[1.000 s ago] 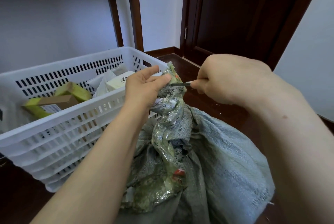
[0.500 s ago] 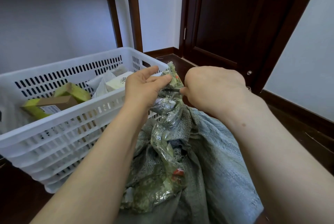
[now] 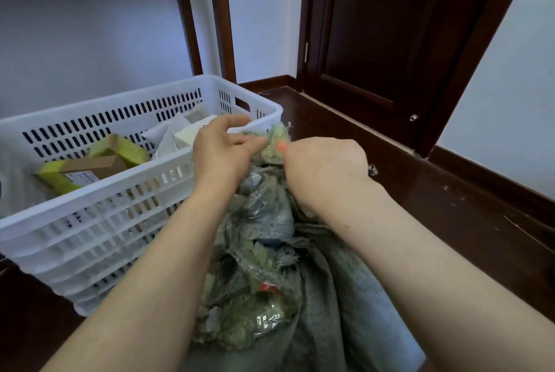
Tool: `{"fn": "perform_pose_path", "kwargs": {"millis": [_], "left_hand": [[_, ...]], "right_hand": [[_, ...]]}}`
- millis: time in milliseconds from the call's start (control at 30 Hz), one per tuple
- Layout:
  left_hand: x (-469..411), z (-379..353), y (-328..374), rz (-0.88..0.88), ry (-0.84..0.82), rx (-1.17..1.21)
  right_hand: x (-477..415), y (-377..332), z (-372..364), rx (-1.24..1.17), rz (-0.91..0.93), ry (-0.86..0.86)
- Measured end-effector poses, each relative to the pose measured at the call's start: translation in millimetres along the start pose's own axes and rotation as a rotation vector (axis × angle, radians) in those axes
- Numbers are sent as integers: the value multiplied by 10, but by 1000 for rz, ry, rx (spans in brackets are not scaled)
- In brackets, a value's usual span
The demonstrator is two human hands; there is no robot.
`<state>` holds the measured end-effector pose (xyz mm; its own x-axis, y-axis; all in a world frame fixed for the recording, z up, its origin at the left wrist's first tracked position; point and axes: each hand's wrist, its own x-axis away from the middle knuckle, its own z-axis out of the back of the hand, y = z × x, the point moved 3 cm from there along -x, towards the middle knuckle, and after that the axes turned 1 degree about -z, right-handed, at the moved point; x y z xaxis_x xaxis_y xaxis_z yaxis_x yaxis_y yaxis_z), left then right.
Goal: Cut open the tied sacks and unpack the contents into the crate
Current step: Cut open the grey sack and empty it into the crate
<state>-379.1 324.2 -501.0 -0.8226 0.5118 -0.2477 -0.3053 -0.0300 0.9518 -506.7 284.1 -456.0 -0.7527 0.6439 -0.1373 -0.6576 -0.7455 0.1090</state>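
A grey-green woven sack [image 3: 324, 281] with a crinkled clear-green plastic liner [image 3: 255, 305] stands in front of me. My left hand [image 3: 220, 151] pinches the bunched neck of the sack [image 3: 274, 139] from the left. Pressed against that neck from the right is my right hand [image 3: 326, 169], its fingers curled. The cutter's blade is hidden; only a small dark end [image 3: 372, 169] pokes out at the hand's far side. To the left, touching the sack, sits the white slotted crate [image 3: 90, 221].
The crate holds yellow-green and brown boxes [image 3: 90, 167] and white packets [image 3: 180, 136]. Dark wooden shelf legs [image 3: 220, 26] stand behind it. A dark door [image 3: 375, 41] with a floor stopper [image 3: 413, 117] is ahead on the right, over dark wood flooring [image 3: 465, 206].
My right hand moved left and down against the sack neck, and the blade seen earlier is now hidden. My left hand kept its pinch, with the neck bent lower.
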Motion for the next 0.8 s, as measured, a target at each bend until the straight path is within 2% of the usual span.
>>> {"fn": "perform_pose_path", "kwargs": {"millis": [167,233,333,400,533,600,700,800], "left_hand": [[-109,244,-9,106,118,71],[-158,297,49,102,111,117],[-134,231,58,157,7,149],[-93,149,67,214,-54,176],[-31,87,137,257,-152,227],[14,50,164,260,-224,232],[74,-6,188,228,-318,217],[82,-10,192,204,-347,236]], "right_hand": [[127,297,-186,84,-50,-237],[166,408,-261,13,-80,-319],[-38,650,-147,-140,-139,-232],[-148,815,-84,-357,-200,-158],[-187,828,-365,-1196,-419,-187],[-202,670,-527,-1519,-449,-218],[-245,430,-667,-1755,-397,-242],[-287,353,-686,-1847,-398,-124]]}}
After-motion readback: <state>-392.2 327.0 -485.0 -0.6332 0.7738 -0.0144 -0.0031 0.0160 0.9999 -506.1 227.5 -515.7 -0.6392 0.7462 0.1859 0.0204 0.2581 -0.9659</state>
